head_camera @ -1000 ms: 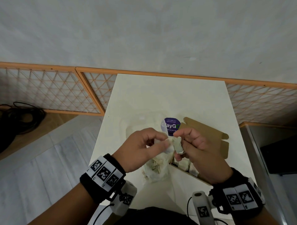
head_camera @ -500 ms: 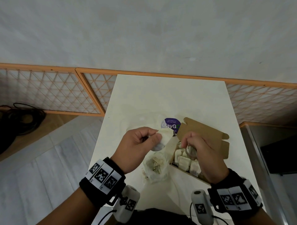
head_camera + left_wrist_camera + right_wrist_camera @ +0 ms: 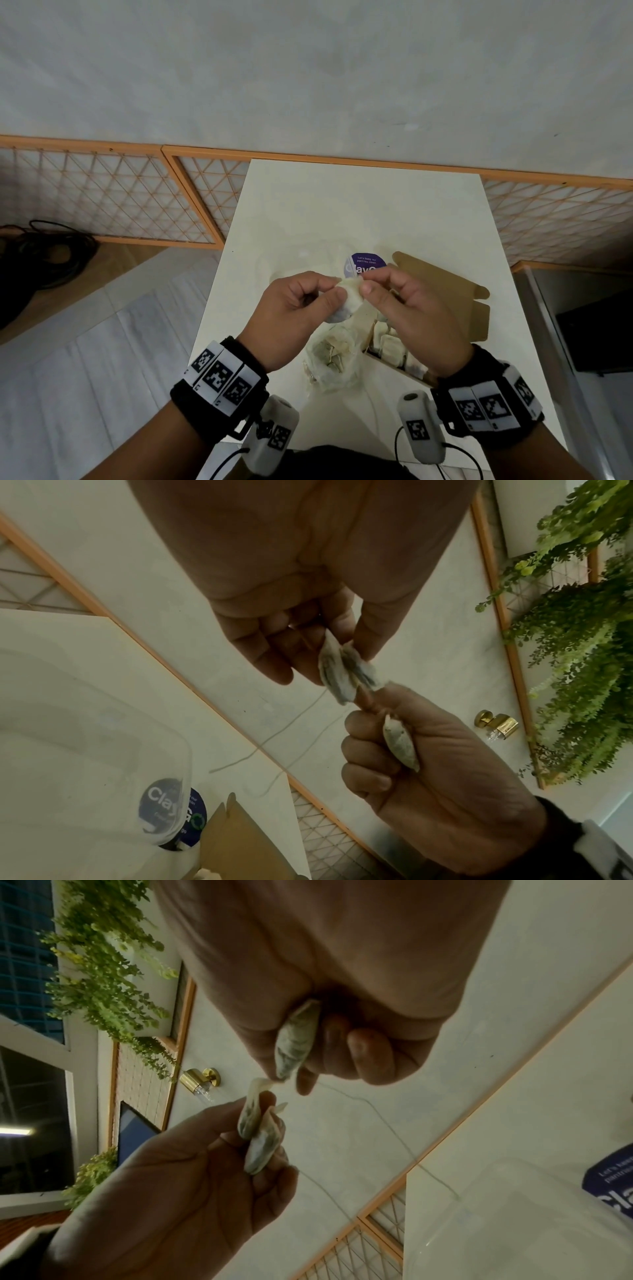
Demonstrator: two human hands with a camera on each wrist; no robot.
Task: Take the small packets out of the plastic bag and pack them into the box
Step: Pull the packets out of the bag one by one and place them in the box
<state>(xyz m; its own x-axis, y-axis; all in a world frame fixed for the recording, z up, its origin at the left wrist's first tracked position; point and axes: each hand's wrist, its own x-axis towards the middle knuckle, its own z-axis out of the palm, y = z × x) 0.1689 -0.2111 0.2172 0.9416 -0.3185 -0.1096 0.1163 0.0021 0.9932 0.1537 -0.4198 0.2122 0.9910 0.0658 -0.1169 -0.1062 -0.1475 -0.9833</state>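
Note:
Over the table, my left hand [image 3: 337, 289] pinches two small whitish packets [image 3: 349, 299] between thumb and fingers; the left wrist view shows that pair [image 3: 346, 669] side by side. My right hand [image 3: 364, 284] meets them from the right, fingertips on their edge. Its curled fingers hold another packet [image 3: 296, 1039], also seen in the left wrist view [image 3: 400, 742]. The crumpled plastic bag [image 3: 330, 359] lies below the hands with several packets inside. The brown cardboard box [image 3: 445, 291] stands open to the right, with several packets [image 3: 390, 342] packed in it.
A clear plastic container with a round purple label [image 3: 364, 265] sits just behind the hands. The white table [image 3: 359, 205] ends at a grey wall with orange lattice panels [image 3: 120, 205]. Black cables [image 3: 44, 253] lie on the floor at left.
Half a second ago my right hand was down over the box. It has since risen to the packets in my left hand, which has stayed almost still above the bag.

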